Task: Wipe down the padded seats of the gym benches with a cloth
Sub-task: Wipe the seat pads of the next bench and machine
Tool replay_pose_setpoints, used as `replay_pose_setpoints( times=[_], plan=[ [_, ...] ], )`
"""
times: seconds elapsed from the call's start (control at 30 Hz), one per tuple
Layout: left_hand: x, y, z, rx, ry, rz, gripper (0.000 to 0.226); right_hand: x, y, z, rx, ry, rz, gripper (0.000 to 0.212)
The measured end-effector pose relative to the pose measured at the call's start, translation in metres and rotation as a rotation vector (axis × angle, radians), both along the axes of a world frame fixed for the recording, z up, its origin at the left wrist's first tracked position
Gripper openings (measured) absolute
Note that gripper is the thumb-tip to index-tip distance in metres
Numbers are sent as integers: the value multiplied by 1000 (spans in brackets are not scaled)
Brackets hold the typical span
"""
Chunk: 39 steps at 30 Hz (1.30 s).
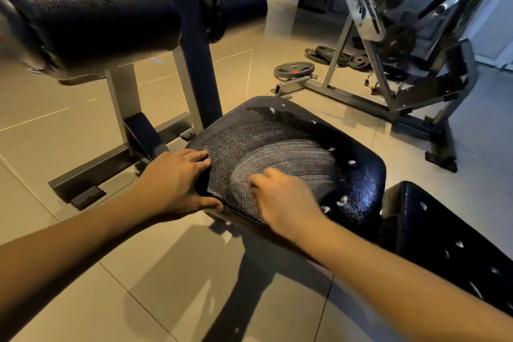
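Right hand [280, 200] motion-blurred; back pad [444, 230] cropped by right edge.

Padded seat [291, 141]: black and grained, crossed by curved grey-white streaks and dotted with small white flecks. Back pad [433, 230]: glossy black with scattered white flecks. Roller pad [97, 11]: black, finely creased. Upright post [122, 91]: grey. Base bar [91, 172]: black. Floor [83, 119]: beige tiles with pale joint lines. Weight plate [293, 69]: dark grey with a small red mark.
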<state>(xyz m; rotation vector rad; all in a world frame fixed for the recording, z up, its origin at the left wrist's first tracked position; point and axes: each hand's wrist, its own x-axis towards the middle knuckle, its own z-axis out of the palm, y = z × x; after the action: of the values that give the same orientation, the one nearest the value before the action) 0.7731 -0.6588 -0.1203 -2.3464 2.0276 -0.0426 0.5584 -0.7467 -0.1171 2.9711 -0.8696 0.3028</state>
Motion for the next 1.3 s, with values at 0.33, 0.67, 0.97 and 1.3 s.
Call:
replay_pose_setpoints(
  times=[0.33, 0.67, 0.97, 1.3],
  plan=[
    [-6, -4, 9, 14, 120, 62, 127, -8, -61, 4, 16, -112, -427, 22],
    [-19, -6, 8, 71, 32, 95, 128, -94, -66, 6, -68, 77, -470, 25],
    [-20, -4, 7, 41, 38, 100, 126, -28, 17, 4, 24, 20, -55, 16],
    [-14, -8, 2, 34, -12, 75, 152, -91, -96, 5, -70, -64, -610, 18]
  ],
)
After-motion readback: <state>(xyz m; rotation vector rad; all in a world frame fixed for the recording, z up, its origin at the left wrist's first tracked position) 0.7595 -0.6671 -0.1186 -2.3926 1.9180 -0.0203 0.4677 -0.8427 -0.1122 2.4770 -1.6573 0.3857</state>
